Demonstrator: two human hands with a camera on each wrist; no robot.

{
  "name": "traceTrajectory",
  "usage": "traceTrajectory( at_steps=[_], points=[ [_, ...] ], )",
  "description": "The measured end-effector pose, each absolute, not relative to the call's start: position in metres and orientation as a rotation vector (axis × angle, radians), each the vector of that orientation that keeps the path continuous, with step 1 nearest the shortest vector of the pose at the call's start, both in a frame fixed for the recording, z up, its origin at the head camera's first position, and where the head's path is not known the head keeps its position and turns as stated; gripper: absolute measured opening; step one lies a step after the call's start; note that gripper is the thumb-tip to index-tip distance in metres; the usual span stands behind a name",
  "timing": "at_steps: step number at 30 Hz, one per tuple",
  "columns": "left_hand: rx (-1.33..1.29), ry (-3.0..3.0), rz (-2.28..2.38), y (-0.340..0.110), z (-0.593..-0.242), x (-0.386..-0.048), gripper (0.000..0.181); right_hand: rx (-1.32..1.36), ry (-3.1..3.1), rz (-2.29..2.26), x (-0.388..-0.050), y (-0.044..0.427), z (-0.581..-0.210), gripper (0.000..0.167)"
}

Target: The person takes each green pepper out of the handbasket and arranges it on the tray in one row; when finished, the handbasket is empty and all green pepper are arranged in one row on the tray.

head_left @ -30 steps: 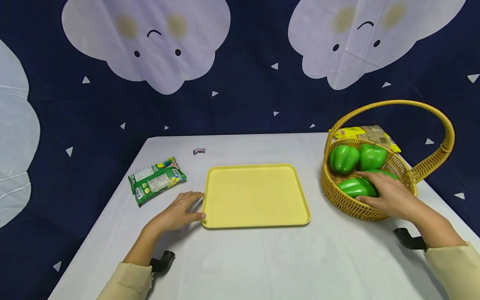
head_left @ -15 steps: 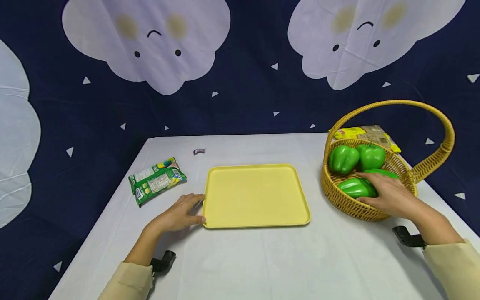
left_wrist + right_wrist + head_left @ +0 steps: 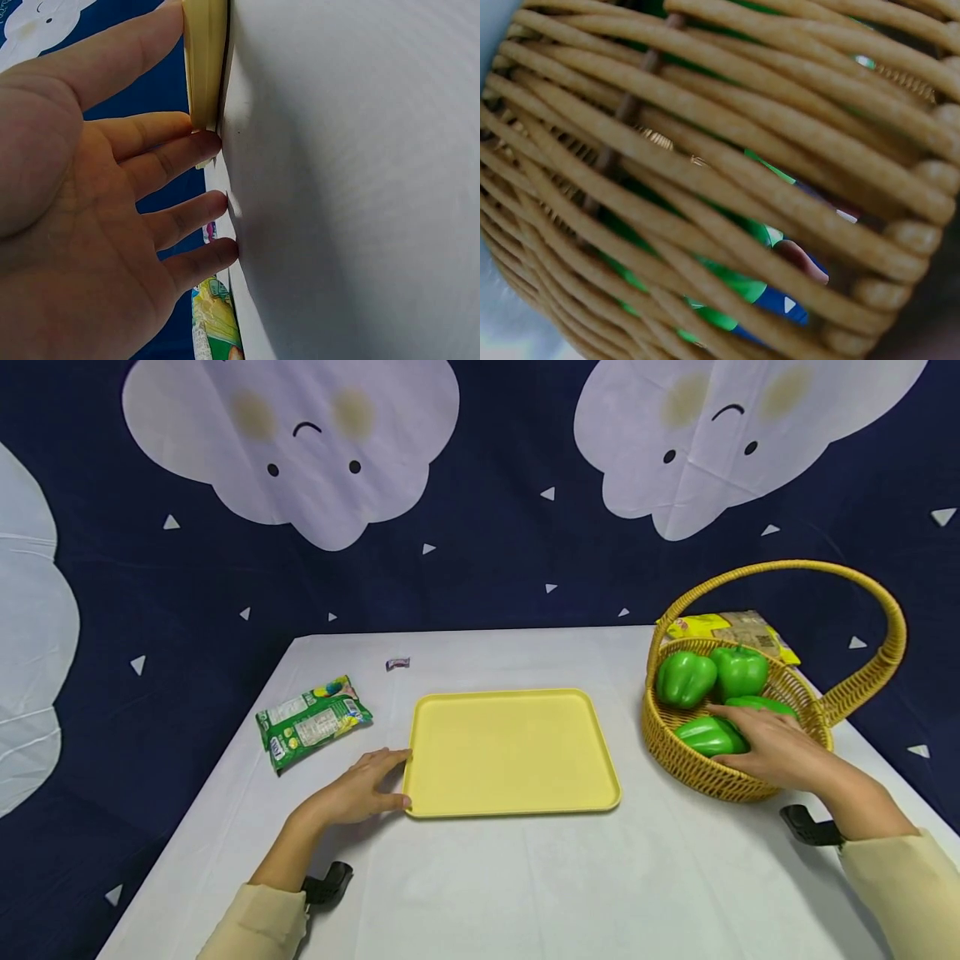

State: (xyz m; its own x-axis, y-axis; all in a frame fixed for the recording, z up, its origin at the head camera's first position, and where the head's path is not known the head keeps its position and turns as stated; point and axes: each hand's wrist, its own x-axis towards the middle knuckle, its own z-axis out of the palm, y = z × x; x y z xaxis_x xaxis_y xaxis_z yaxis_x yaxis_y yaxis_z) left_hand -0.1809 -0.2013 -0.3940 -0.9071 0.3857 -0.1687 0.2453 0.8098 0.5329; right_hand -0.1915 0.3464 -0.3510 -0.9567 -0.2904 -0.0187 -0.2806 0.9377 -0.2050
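In the head view, my left hand [image 3: 351, 789] lies at the left edge of the yellow tray [image 3: 513, 752], thumb and fingertips against its rim. In the left wrist view the fingers of that hand [image 3: 112, 195] are spread and straight beside the tray edge [image 3: 206, 67]. My right hand [image 3: 776, 747] reaches into the wicker basket [image 3: 697, 772], thumb and fingers around the front green pepper [image 3: 708, 737]. Its inner fingers are hidden. Wicker [image 3: 705, 150] fills most of the right wrist view, with green showing through the gaps.
Two green peppers [image 3: 686, 680] [image 3: 740, 671] sit at the basket's back, another [image 3: 761, 703] behind my right hand. The tall handle [image 3: 798, 565] arches above. A yellow packet [image 3: 738, 628] lies behind the basket; a green packet [image 3: 313, 724] and a small wrapped piece [image 3: 397, 664] lie left.
The back right pepper has shifted slightly left, and the front pepper a little too. My right hand and forearm have moved slightly left. My left hand has barely moved at the tray's edge.
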Motion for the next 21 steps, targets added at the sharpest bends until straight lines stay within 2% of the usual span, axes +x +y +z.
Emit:
traceTrajectory(
  at_steps=[21],
  points=[
    [0.493, 2.73, 0.741, -0.2034, -0.397, -0.1818, 0.077, -0.466, 3.111, -0.339, -0.1865, 0.3474, -0.3503, 0.071]
  ],
)
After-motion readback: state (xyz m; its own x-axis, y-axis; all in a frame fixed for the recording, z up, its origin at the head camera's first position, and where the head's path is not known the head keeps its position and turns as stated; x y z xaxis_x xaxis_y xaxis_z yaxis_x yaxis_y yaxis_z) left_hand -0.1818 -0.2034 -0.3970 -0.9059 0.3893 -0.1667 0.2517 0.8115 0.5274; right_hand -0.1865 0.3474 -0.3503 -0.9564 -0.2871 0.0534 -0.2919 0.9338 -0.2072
